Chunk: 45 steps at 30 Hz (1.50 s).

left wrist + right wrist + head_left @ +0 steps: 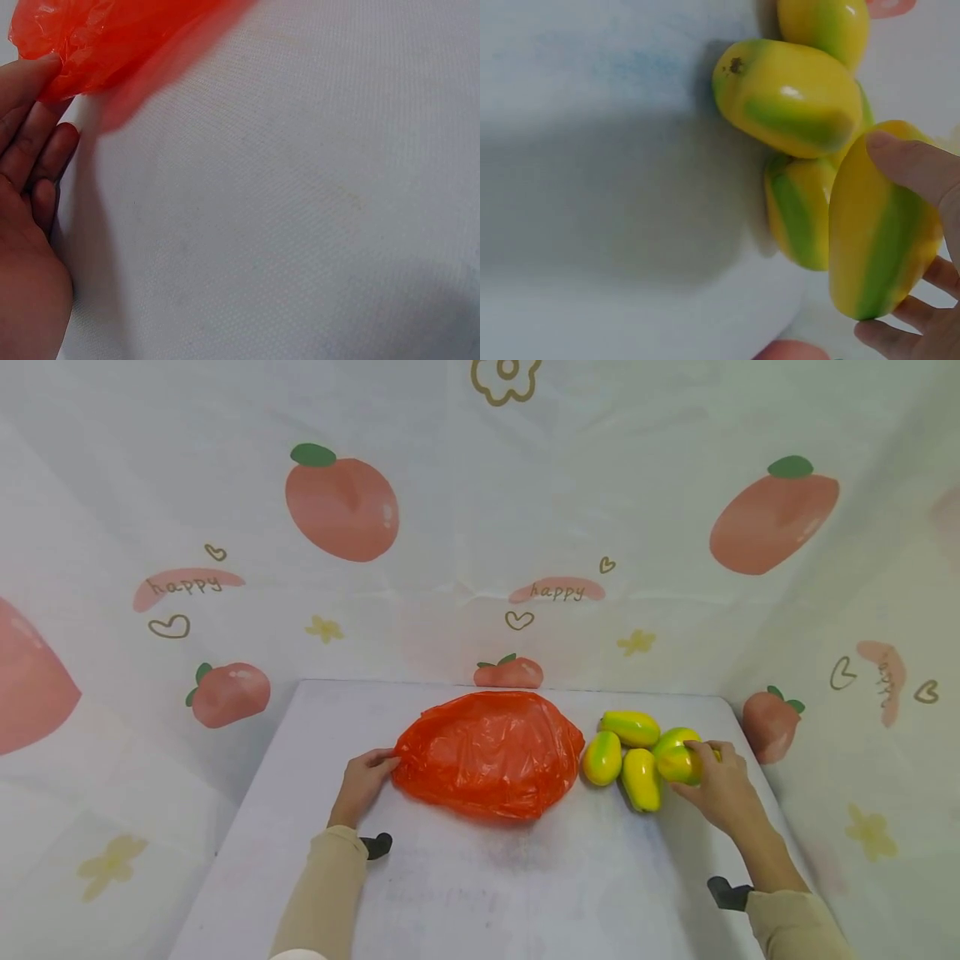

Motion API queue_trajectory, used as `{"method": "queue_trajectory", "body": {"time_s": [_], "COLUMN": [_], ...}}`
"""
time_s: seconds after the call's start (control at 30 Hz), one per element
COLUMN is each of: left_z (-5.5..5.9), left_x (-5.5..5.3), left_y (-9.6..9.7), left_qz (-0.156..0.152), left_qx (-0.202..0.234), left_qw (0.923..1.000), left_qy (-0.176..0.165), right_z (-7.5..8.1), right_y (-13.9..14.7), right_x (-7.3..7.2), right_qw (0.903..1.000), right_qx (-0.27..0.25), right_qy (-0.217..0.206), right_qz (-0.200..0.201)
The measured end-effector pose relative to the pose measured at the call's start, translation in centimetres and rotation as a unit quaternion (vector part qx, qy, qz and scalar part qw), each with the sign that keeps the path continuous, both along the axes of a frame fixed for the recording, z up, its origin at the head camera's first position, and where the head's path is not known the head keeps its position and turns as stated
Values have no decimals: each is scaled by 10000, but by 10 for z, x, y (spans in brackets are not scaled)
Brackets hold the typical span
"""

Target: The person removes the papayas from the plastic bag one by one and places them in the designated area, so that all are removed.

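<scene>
A red plastic bag [487, 756] lies puffed out in the middle of the table. At its left end my left hand [365, 783] pinches the gathered plastic; the left wrist view has the thumb [46, 67] against the bag's edge, the other fingers beneath. My right hand [720, 789] grips a yellow-green mango [885, 225] between thumb and fingers, at the right side of a group of mangoes. In the right wrist view the held mango overlaps others, such as one mango [787, 97] behind it. The inside of the bag cannot be seen.
Several more mangoes [602, 758] lie close together just right of the bag. The white table [510, 893] is bordered at the back and sides by a fruit-printed cloth [450, 527]. Black mounts [727, 893] stick out at both wrists.
</scene>
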<state>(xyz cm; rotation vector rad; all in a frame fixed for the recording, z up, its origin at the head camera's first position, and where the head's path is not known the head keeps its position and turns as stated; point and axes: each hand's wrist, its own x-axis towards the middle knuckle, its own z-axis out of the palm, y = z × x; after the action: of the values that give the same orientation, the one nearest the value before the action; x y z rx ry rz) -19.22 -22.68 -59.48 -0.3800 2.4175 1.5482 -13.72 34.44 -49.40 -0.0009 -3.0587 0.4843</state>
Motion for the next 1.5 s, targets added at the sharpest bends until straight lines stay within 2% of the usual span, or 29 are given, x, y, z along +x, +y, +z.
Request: {"method": "queue_trajectory", "body": {"time_s": [0.47, 0.73, 0.97, 1.1, 1.5], "left_z": [2, 3, 4, 3, 5], "left_x": [1, 2, 2, 1, 4], "left_y": [1, 1, 1, 0, 2], "left_qz": [37, 61, 70, 83, 95], "left_qx": [-46, -20, 28, 72, 12], "left_qw": [10000, 10000, 10000, 9999, 10000], "left_qy": [21, 44, 56, 34, 19], "right_z": [-19, -32, -43, -48, -47], "right_y": [10, 15, 19, 20, 18], "right_x": [8, 12, 14, 16, 15], "right_qw": [9993, 9992, 9973, 9973, 9953], "right_qx": [-203, -193, -223, -268, -420], "right_qy": [-285, -278, -600, -596, -770], "right_qz": [-154, -227, -356, -345, -418]}}
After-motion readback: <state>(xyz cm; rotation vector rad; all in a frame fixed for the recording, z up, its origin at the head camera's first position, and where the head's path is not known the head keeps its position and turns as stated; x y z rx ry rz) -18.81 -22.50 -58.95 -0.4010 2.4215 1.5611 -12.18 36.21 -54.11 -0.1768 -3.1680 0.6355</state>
